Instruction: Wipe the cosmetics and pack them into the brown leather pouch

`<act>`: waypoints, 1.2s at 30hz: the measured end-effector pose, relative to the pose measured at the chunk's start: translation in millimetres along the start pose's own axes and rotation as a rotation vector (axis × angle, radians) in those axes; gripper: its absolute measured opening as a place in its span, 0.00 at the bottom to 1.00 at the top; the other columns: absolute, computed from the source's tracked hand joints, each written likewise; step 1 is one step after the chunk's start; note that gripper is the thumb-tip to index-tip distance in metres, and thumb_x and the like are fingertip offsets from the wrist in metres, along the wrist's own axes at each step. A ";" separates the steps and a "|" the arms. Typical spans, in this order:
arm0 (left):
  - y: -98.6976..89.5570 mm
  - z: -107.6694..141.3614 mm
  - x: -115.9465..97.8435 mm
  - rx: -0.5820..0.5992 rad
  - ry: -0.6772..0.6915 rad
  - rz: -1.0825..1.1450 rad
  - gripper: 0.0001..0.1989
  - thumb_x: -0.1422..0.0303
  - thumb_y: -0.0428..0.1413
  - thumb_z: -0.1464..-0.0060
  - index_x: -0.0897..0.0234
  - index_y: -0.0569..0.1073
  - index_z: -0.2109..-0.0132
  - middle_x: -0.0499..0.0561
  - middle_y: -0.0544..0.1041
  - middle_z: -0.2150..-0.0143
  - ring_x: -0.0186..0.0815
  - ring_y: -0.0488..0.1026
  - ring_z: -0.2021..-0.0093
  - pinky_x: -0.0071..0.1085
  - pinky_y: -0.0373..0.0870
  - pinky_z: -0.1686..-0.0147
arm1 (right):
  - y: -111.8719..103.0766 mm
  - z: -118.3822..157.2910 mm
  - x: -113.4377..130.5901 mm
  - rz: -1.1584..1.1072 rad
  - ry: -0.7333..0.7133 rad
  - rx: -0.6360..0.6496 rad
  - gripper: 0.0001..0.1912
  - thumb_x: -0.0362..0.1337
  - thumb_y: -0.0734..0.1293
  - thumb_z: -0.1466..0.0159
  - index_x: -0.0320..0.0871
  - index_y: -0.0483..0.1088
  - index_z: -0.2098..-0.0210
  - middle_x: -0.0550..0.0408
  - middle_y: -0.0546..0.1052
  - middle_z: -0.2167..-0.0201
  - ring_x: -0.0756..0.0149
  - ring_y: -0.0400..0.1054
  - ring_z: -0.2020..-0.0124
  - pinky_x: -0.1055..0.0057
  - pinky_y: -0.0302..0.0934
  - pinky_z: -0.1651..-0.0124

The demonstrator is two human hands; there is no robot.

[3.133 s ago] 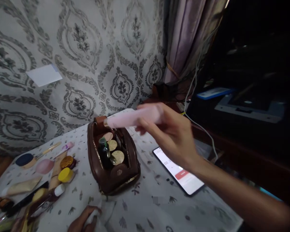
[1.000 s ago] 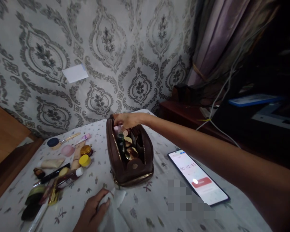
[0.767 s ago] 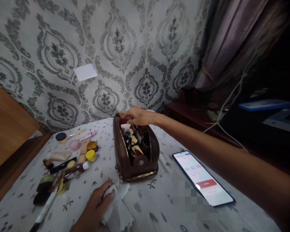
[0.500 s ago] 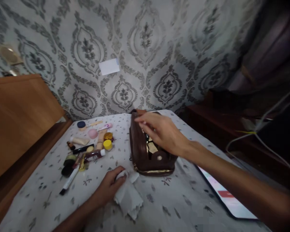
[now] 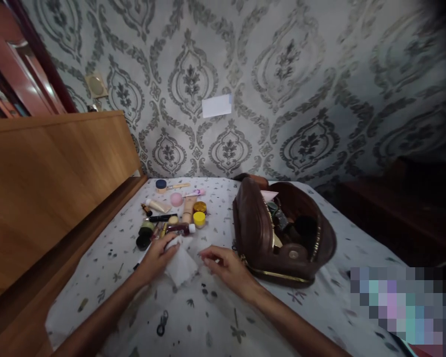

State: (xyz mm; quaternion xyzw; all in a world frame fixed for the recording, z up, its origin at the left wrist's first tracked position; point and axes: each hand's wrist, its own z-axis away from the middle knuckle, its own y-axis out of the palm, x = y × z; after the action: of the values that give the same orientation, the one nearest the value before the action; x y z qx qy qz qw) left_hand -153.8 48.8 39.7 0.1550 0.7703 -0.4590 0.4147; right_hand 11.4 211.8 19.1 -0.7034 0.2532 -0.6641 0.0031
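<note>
Pinching white tissue in left hand; right hand beside it empty, fingers loosely curled
I see tissue just in front of cosmetics, presumably for quick wiping; cosmetics spread out, probably for easy picking; brown bag unzipped wide, likely for access; no brand or writing readable on my feed
</note>
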 end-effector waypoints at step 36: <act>-48.5 -269.5 118.8 0.015 0.029 -0.988 0.17 0.63 0.56 0.38 0.65 0.70 0.45 0.56 0.72 0.45 0.42 0.73 0.49 0.46 0.73 0.51 | 49.7 -17.8 -39.7 -0.302 0.140 -0.096 0.17 0.48 0.63 0.38 0.42 0.73 0.60 0.54 0.75 0.74 0.69 0.66 0.76 0.74 0.60 0.73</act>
State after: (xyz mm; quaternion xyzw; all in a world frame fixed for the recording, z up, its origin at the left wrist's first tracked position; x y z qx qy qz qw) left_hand -389.9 231.4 38.2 -0.2193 0.7539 -0.6042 0.1358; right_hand -22.4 188.6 -32.7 -0.6848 0.1754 -0.6917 -0.1480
